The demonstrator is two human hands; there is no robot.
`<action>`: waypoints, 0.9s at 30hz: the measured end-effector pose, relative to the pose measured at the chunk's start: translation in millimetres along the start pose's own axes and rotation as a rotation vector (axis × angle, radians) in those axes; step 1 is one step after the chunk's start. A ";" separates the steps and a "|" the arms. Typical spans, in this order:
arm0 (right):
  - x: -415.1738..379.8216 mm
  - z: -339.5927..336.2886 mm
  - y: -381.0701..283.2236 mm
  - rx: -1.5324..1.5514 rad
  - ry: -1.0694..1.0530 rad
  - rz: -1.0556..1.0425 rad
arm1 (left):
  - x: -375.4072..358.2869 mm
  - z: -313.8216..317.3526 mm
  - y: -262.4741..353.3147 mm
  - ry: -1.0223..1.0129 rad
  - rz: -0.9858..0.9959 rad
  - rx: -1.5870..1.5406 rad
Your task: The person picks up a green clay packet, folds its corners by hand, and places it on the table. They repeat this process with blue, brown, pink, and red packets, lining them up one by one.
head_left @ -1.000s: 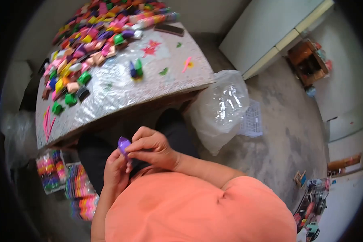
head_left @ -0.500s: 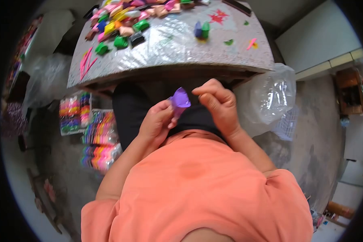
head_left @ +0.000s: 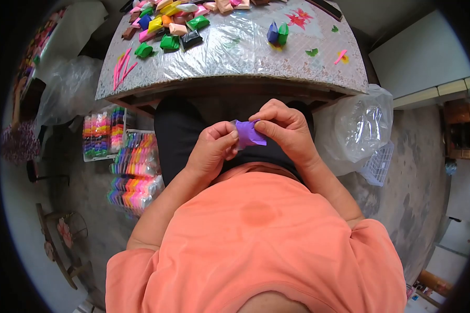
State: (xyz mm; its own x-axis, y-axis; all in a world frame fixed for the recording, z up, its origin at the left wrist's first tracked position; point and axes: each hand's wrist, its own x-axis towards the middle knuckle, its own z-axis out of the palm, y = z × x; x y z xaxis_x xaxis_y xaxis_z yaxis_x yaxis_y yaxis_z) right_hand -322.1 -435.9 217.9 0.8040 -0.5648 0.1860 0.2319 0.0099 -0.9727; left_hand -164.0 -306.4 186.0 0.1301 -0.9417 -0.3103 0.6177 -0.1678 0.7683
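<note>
A small purple packet (head_left: 249, 134) is held over my lap, in front of the table edge. My left hand (head_left: 214, 146) pinches its left side between thumb and fingers. At the packet's upper right edge, my right hand (head_left: 284, 128) has thumb and forefinger closed on it. What the packet contains is hidden. On the table ahead, a blue packet (head_left: 272, 32) and a green packet (head_left: 283, 34) stand side by side. Farther left lies a pile of colourful packets (head_left: 178, 29) in green, black, yellow, pink and other colours.
Pink strips (head_left: 122, 69) lie at the left of the plastic-covered table (head_left: 235, 60). On the floor to the left are trays of coloured packs (head_left: 136, 154). A clear plastic bag (head_left: 363, 120) and a white basket (head_left: 378, 164) stand to the right. A dark flat object (head_left: 326, 8) lies at the back right.
My right hand has come down to the purple packet and now pinches its edge; before, it was apart from it. The packet has tilted sideways in my left hand. The view has shifted slightly.
</note>
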 end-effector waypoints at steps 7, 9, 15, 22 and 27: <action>-1.8 -0.6 11.3 -0.114 0.080 -0.051 | 6.9 -1.4 -6.3 0.052 0.000 0.093; 3.0 -6.1 16.7 -0.151 0.073 -0.044 | 11.1 -6.6 -7.4 0.084 -0.006 0.118; 35.6 -63.9 -4.2 -0.130 0.429 -0.068 | 45.6 -16.7 64.4 0.174 0.191 0.251; 79.8 -170.9 8.6 -0.643 0.685 -0.305 | 118.9 -4.2 127.5 0.180 0.849 1.305; 96.3 -205.2 40.6 -0.847 0.622 -0.288 | 169.8 7.7 145.2 0.100 0.960 1.480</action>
State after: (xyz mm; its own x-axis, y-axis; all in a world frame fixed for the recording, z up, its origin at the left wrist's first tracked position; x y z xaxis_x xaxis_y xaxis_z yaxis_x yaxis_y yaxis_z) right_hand -347.6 -659.1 167.8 0.3067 -0.7762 0.5509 -0.2769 -0.6265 -0.7285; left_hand -58.2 -493.0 249.2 0.0694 -0.8474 0.5264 -0.8456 0.2300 0.4817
